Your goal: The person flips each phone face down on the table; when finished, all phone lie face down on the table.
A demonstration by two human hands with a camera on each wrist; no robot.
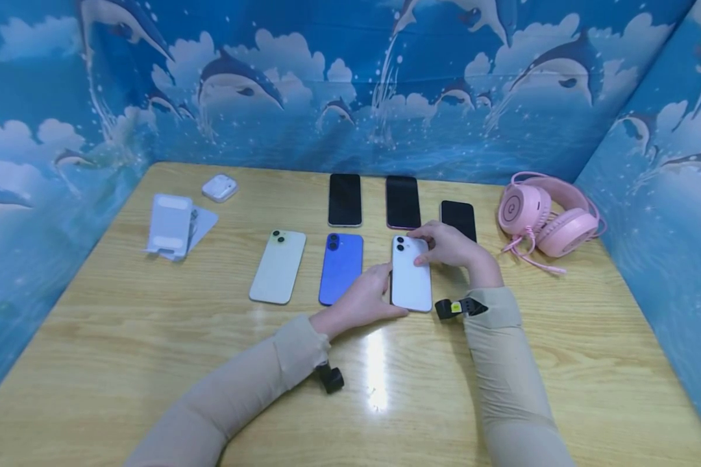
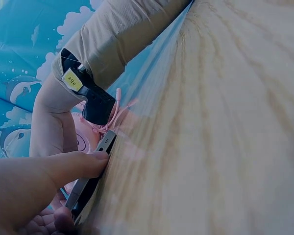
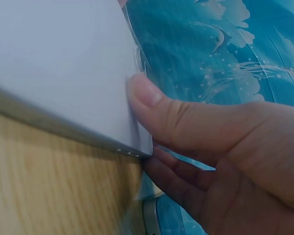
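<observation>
Hands on the white phone (image 1: 411,283) now, both of them at once. It lies back-up on the wooden table (image 1: 152,350), third in the near row, just right of the blue phone (image 1: 341,268), with the pale green phone (image 1: 278,266) further left. The left hand (image 1: 367,299) takes the phone's lower left edge; the left wrist view shows the thumb (image 2: 83,164) pressed on top and fingertips (image 2: 59,220) curled under the rim, so that grip is a pinch on the edge, which looks raised a little off the wood. The right hand (image 1: 450,245) has the upper right corner, and up close its thumb (image 3: 152,105) lies flat on the white back while the other fingers (image 3: 176,176) tuck beneath the edge: another pinch. Behind the row, three dark phones lie screen-up: one (image 1: 344,199) at the left, one (image 1: 402,202) in the middle, and a third (image 1: 459,218) just behind the right hand. Pink headphones (image 1: 546,220) lie at the right, near the wall. At far left, a white stand (image 1: 170,226) and an earbud case (image 1: 219,187), well apart from the hands. Beige sleeves (image 1: 502,376) cover both arms.
</observation>
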